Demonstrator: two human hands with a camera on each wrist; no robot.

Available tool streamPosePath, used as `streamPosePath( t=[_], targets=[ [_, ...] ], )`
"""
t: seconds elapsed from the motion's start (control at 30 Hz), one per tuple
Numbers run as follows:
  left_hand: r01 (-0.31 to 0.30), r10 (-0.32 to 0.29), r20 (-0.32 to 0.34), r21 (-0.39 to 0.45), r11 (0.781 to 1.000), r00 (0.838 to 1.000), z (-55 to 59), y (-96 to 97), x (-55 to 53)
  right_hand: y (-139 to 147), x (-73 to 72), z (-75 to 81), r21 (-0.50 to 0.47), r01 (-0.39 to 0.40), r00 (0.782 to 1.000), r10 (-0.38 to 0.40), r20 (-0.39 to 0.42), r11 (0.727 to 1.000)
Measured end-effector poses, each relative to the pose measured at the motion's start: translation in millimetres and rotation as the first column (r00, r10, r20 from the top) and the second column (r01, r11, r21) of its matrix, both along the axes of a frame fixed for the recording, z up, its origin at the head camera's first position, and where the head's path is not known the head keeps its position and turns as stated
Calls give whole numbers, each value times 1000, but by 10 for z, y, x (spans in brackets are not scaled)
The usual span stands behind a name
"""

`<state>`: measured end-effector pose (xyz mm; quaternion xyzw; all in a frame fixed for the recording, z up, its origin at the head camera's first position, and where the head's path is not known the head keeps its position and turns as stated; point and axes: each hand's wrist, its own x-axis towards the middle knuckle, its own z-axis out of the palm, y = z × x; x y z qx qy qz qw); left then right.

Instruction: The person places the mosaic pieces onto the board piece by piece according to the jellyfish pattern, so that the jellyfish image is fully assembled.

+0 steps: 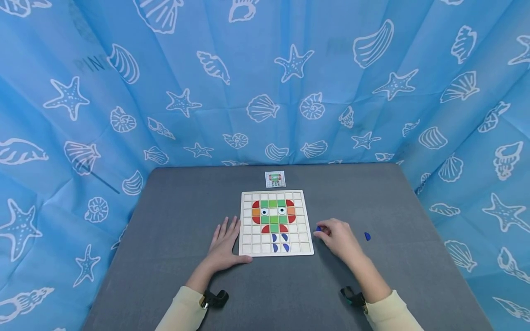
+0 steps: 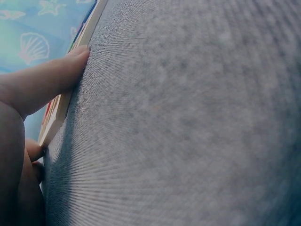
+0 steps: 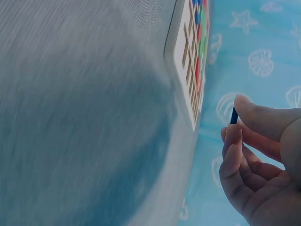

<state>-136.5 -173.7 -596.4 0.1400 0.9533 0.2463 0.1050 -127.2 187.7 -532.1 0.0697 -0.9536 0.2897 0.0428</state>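
Observation:
A white gridded puzzle board (image 1: 252, 239) lies on the grey table, filled partly with red, green and orange pieces, two eye pieces and several blue half-round pieces (image 1: 285, 247). My left hand (image 1: 225, 246) rests at the board's left edge, fingers spread, its thumb touching the near left corner, as the left wrist view also shows. Just off the board's right edge, my right hand (image 1: 340, 239) pinches a blue piece (image 3: 233, 116) between thumb and fingers, raised above the table in the right wrist view. Another blue half-round piece (image 1: 367, 236) lies on the table to the right of that hand.
Behind the board lies a small pattern card (image 1: 275, 179) printed with a similar coloured figure. The grey table (image 1: 186, 197) reaches back to a blue curtain (image 1: 265, 82) with white shells and starfish, which also hangs along both sides.

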Motion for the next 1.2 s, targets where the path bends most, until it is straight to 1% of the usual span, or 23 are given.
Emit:
streamPosePath(
  t=[0.2,0.47,0.6,0.7,0.8,0.93,1.0,1.07,1.2],
  targets=[
    [2,-2,4,1,1000,1000,6,-9,-1,-246,4,19,-29,-23,1000,23,13,999],
    [0,0,4,-4,1000,1000,4,0,-6,-603,2,24,-69,-75,997,77,16,995],
    [-1,1,3,-3,1000,1000,-2,3,-10,-779,-17,1,-77,-96,995,97,3,992],
    [-3,3,-8,5,1000,1000,-16,1,-9,-915,-23,-13,-68,-117,993,116,-17,991],
    [1,-1,-36,24,1000,999,-53,-10,-6,-1059,-30,-38,-44,-141,990,139,-36,989],
    [11,-8,-75,46,999,997,-86,-25,-1,-1234,-44,-75,-8,-157,987,157,-39,987],
    [10,-7,-70,40,999,998,-76,-24,-4,-1298,-50,-91,9,-156,987,157,-34,988],
    [7,-6,-47,23,1000,999,-60,-19,-12,-1345,-52,-98,27,-153,988,153,-27,988],
    [-1,0,-22,-5,1000,1000,-65,-10,-16,-1401,-65,-117,58,-143,990,143,15,988]
  ],
)
